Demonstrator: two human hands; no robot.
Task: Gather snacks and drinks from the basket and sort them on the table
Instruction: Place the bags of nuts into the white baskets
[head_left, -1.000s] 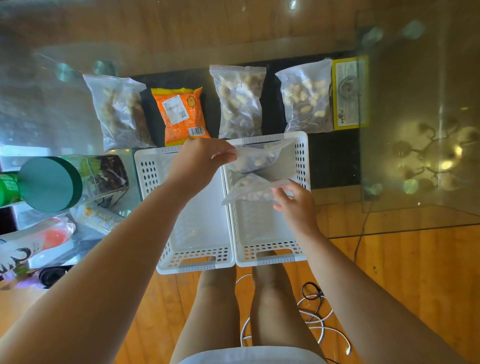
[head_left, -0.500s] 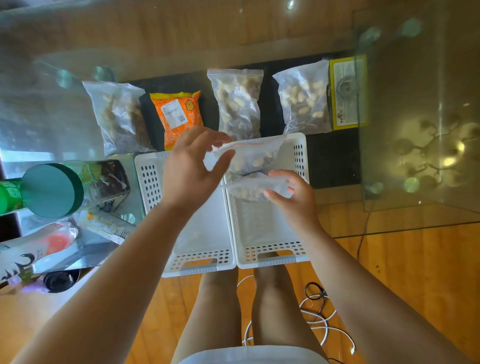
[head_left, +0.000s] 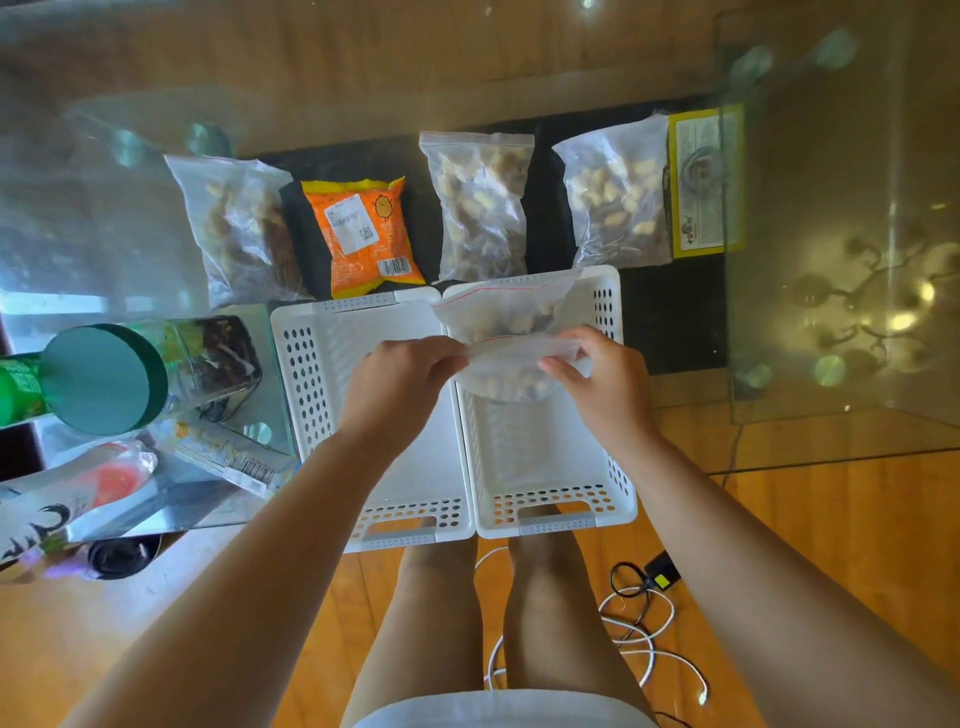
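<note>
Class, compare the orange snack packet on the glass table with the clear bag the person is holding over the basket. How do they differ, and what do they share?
The orange packet is opaque and printed; the clear bag shows the pale pieces inside. The orange packet lies flat on the table, untouched; the clear bag is pinched at its top edge by the left hand and right hand above the white basket. Both are soft snack bags.

1. Left hand (head_left: 400, 379): forearm extended forward, fingers curled, pinching the left edge of a clear bag (head_left: 511, 371).
2. Right hand (head_left: 602, 382): forearm extended forward, thumb and fingers pinching the same bag's right edge.
</note>
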